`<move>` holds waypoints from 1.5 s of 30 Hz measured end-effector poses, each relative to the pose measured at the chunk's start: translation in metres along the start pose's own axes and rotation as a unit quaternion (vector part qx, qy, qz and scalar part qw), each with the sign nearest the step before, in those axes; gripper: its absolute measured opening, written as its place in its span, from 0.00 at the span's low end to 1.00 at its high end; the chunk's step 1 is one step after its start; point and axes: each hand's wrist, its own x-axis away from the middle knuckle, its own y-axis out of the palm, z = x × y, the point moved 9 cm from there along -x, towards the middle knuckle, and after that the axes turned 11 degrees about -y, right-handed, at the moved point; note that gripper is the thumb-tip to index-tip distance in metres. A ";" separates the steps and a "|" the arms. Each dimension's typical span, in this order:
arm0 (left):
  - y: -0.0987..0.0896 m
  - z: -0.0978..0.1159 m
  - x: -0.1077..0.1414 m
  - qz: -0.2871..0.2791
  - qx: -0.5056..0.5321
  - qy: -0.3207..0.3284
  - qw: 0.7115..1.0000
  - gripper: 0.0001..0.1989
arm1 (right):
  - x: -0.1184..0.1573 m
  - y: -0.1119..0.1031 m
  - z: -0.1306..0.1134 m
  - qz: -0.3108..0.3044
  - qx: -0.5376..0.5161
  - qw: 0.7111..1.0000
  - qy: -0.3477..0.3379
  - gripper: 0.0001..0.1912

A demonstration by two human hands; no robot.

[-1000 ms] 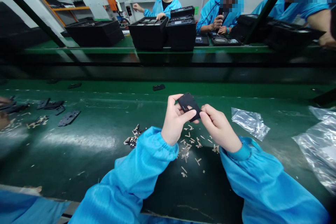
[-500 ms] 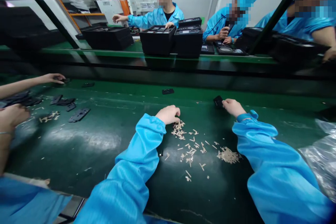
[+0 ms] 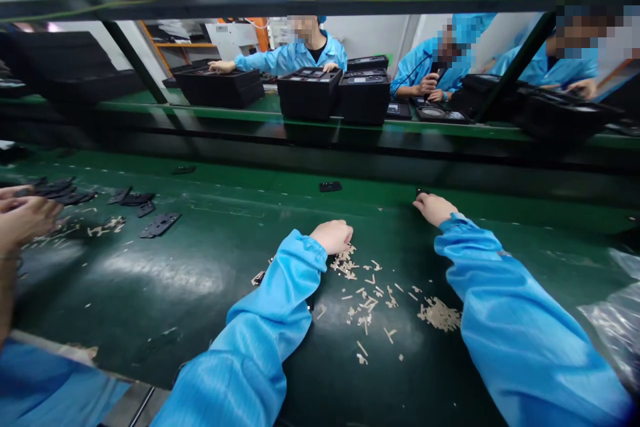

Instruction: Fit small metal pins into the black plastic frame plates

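Fingers of the right hand are drawn close together, right of centre in the frame, over a small dark piece of which only a sliver is seen beyond the knuckles. Whether it is pinched or merely touched cannot be told. By the left hand, near the middle of the frame, the near end of a heap of pale bits is met or almost met; its fingers are curled downward, only slightly parted as far as can be seen, and whether anything is gripped cannot be told

The step in hand is judged to be the setting down of the dark piece on the far strip of the green bench, where a flat black plate is lying at the centre. For a clean release, the piece would need to be kept flat and the right fingertips parted without dragging it. At the heap, a light fingertip pinch would be called for, since the bits are thin and easily scattered

Loose pale strips are spread below centre, and a denser pile is seen at lower right, beside the right sleeve. Dark parts are grouped at left, near a co-worker's hand
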 end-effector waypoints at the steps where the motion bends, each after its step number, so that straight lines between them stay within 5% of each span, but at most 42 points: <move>1: -0.002 0.000 0.000 0.004 0.008 0.005 1.000 0.02 | 0.004 -0.001 -0.011 -0.001 -0.004 1.000 -0.023 0.15; 8: -0.020 0.000 0.005 0.018 0.096 0.040 0.994 0.03 | 0.087 -0.007 -0.112 -0.014 -0.093 0.972 -0.215 0.10; 14: -0.035 0.000 0.009 0.057 0.155 0.046 0.985 0.03 | 0.139 0.001 -0.153 0.009 -0.166 0.954 -0.250 0.09; 23: -0.037 0.003 0.012 0.052 0.271 0.049 0.960 0.06 | 0.124 0.004 -0.153 0.090 -0.254 0.940 -0.208 0.08; 31: -0.042 0.033 0.028 0.009 0.327 0.097 0.940 0.04 | 0.125 -0.006 -0.140 0.151 -0.392 0.890 -0.178 0.04; 39: -0.050 0.043 0.036 0.005 0.510 0.128 0.850 0.07 | 0.127 -0.016 -0.127 0.174 -0.548 0.805 -0.147 0.09; 45: -0.060 0.053 0.046 0.117 0.417 0.127 0.892 0.02 | 0.134 -0.020 -0.120 0.239 -0.579 0.769 -0.125 0.08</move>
